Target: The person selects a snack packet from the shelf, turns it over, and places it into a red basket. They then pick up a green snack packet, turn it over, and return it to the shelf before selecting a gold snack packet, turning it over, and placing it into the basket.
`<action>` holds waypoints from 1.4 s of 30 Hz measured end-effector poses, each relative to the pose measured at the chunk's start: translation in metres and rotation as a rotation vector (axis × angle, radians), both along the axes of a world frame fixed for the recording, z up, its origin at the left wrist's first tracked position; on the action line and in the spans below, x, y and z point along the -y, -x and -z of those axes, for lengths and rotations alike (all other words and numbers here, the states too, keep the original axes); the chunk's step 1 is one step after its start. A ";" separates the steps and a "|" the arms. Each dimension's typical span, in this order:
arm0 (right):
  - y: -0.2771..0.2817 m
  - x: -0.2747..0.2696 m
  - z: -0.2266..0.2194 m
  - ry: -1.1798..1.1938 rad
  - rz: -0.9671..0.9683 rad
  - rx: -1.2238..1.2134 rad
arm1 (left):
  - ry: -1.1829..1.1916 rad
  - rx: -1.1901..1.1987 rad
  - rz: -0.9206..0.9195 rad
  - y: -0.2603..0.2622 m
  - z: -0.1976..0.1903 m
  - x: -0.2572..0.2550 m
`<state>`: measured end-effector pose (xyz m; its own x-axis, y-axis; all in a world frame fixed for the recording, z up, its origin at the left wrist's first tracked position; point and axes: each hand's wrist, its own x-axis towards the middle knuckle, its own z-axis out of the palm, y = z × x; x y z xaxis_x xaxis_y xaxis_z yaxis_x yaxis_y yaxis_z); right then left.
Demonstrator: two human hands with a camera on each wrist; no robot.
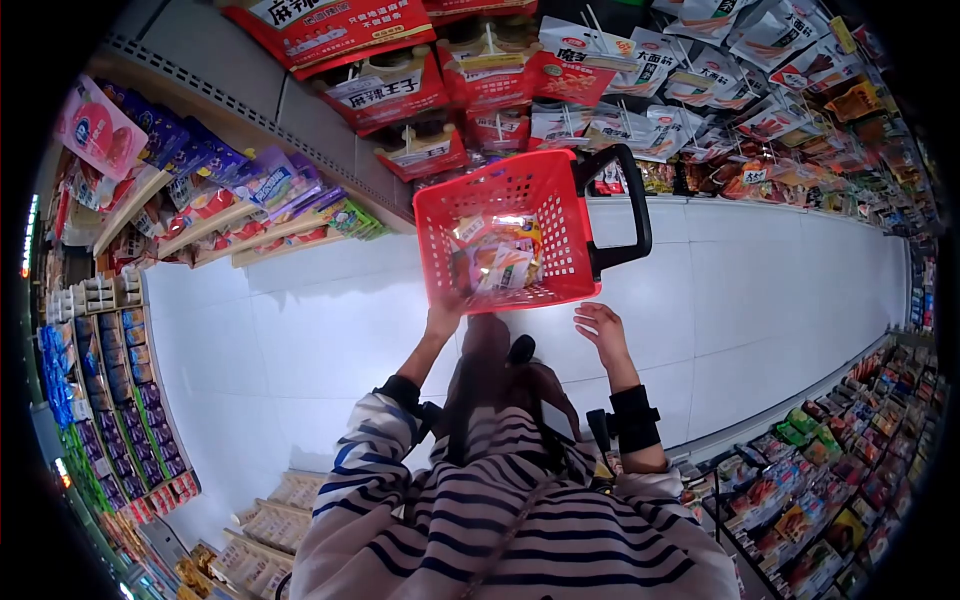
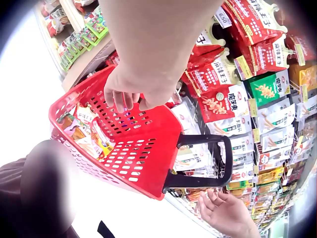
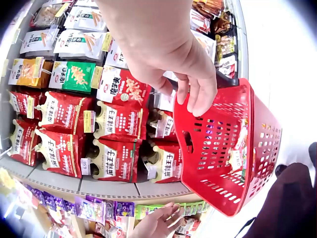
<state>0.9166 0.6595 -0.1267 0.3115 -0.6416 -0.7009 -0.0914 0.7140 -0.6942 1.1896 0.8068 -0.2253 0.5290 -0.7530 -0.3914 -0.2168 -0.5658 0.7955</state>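
Note:
A red basket [image 1: 505, 180] with a black handle [image 1: 640, 215] is tilted below the hands, and several snack packets [image 1: 510, 265] lie inside it. Over the basket [image 2: 148, 148] in the left wrist view, the left hand [image 2: 138, 89] hangs with loosely bent fingers. From the right wrist view, that left hand [image 3: 157, 222] shows spread fingers and holds nothing. The right hand [image 1: 604, 335] is beside the basket with relaxed fingers, below the handle in the head view. Nothing is in the right hand [image 3: 173, 64]. Whether either hand touches the basket is unclear.
Hanging red snack bags [image 1: 385, 90] and white packets [image 1: 640, 65] fill the shelf ahead. More shelves stand at the left [image 1: 120, 400] and lower right [image 1: 830, 480]. Pale floor tiles [image 1: 750, 300] run between them, with the person's legs below the basket.

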 end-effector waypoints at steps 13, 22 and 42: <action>-0.064 0.013 0.050 -0.109 0.102 -0.070 | -0.105 -0.083 0.064 -0.060 0.032 0.052; -0.093 0.037 0.106 -0.133 0.164 -0.115 | -0.320 0.161 0.293 -0.066 0.140 0.056; -0.133 0.145 0.208 0.059 -0.048 -0.046 | -0.132 0.152 0.044 -0.053 0.482 0.112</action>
